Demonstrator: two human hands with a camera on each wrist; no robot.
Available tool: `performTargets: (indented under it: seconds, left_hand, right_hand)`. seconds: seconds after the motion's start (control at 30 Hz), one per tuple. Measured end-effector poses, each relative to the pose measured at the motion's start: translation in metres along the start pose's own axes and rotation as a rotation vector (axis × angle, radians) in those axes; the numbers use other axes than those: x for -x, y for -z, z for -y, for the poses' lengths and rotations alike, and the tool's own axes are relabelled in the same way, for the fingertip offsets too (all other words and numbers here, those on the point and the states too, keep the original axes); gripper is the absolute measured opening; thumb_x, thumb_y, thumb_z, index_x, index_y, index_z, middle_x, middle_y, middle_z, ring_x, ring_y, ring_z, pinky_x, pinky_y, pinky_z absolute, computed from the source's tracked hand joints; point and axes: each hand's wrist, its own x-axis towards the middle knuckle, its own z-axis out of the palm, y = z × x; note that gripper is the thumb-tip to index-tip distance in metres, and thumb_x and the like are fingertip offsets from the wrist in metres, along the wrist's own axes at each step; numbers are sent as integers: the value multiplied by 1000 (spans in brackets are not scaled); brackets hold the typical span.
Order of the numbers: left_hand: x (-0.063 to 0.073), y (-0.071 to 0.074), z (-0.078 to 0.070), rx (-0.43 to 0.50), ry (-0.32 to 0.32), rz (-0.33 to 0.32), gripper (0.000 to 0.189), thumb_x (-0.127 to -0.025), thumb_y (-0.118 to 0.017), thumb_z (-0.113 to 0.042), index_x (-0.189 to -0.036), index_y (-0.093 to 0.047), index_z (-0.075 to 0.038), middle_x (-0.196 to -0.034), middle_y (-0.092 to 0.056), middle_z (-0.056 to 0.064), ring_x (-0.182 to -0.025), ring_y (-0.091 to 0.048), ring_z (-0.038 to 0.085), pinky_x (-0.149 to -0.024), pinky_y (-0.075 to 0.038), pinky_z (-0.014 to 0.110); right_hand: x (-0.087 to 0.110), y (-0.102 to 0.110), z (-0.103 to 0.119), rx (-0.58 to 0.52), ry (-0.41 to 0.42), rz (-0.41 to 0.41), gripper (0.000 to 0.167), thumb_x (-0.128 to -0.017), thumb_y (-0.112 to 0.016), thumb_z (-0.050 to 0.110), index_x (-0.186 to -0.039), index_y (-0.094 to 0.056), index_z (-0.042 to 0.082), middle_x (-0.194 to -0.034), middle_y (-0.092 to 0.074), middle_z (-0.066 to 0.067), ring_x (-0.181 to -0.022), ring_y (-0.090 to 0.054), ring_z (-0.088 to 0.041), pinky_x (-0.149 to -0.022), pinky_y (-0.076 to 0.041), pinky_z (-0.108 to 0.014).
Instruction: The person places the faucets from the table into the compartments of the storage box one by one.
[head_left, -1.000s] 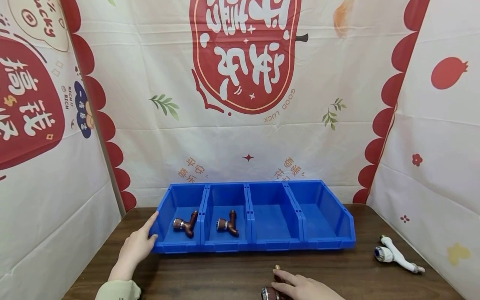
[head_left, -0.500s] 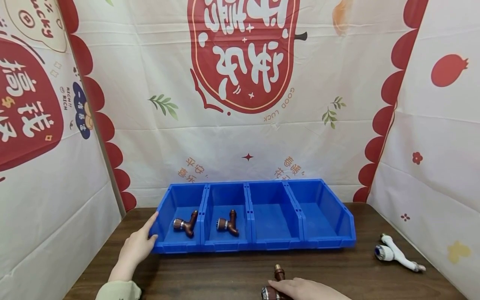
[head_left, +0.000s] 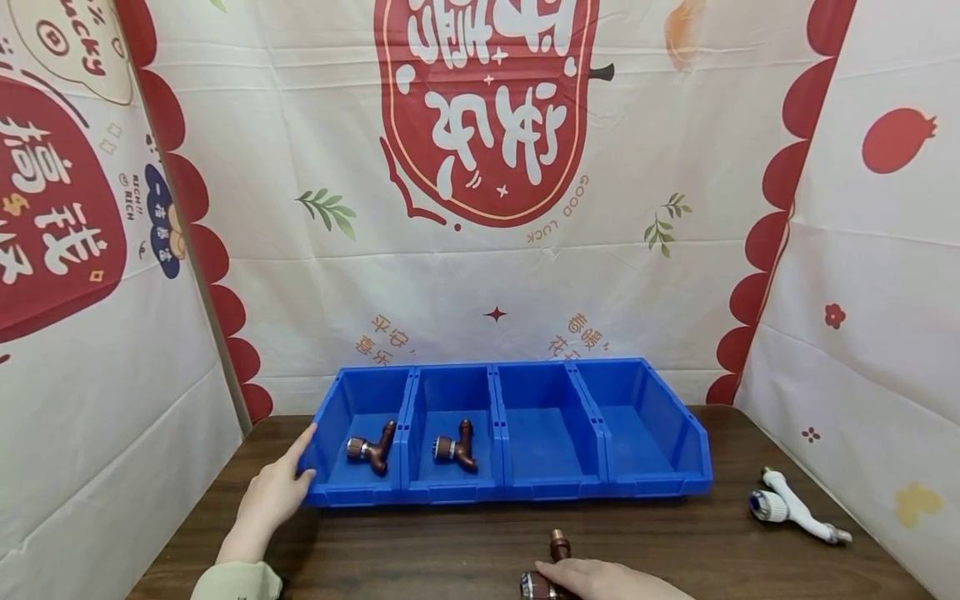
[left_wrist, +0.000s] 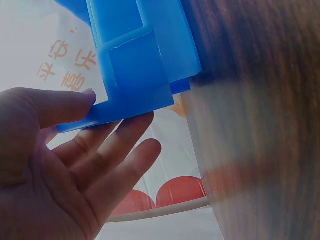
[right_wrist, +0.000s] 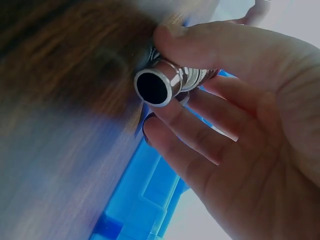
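At the front left corner of the blue four-bin organizer (head_left: 360,497), my left hand (head_left: 272,498) pinches the side wall (left_wrist: 137,72) between thumb and fingers. Near the table's front edge, my right hand (head_left: 603,578) grips a brown tap (head_left: 559,547) with a metal-ringed knob and a brass threaded end. In the right wrist view, the thumb (right_wrist: 200,47) lies over the tap and the fingers curl beneath, beside its open round end (right_wrist: 176,82). Part of this tap is hidden behind the hand. Similar brown taps (head_left: 372,450) (head_left: 456,448) lie in the two left bins, one in each.
A white tap (head_left: 798,508) with a ribbed knob lies at the right side of the dark wooden table (head_left: 420,550). Printed white cloth (head_left: 322,292) hangs behind the organizer and along both sides.
My right hand has drawn back slightly along the brown tap, leaving more of its brass-ended stem in sight. The left hand stays on the organizer's corner.
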Motion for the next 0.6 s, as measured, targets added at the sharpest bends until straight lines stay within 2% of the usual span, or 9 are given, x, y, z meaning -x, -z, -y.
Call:
performTargets:
  seconds: [0.07, 0.3, 0.47, 0.6]
  left_hand:
    - [0, 1, 0, -1, -5, -4, 69, -94, -59, -13, -154, -25, -14, -126, -51, 37, -100, -59, 53, -75, -46, 67]
    - [1, -1, 1, -8, -12, -10, 69, -93, -59, -12, -153, -25, -14, -127, -51, 37, -100, -59, 52, -74, -47, 66]
    - [1, -1, 1, -7, -15, -14, 69, -93, -59, -12, -153, -26, -13, -127, -51, 37, -103, -58, 53, -76, -46, 67]
    - [1, -1, 1, -9, -20, -18, 69, -93, -59, -12, -153, -26, -13, -127, -52, 37, -103, -58, 53, -77, -46, 67]
  right_hand:
    - [0, 9, 17, 15, -2, -5, 57, -98, -52, 44, -150, -38, 23, -134, -56, 2, -118, -55, -10, -87, -51, -31]
    - [-3, 14, 21, 121, 7, -46, 60, -96, -51, 51, -148, -40, 25, -128, -59, 6, -107, -58, -6, -80, -53, -31]
    - [1, 53, 88, 153, -88, -58, 63, -93, -54, 55, -143, -48, 17, -125, -61, 4, -106, -59, -10, -82, -53, -33]
    - [2, 61, 104, 171, -111, -62, 66, -91, -52, 59, -143, -48, 17, -125, -61, 4, -106, -59, -10, -83, -53, -35]
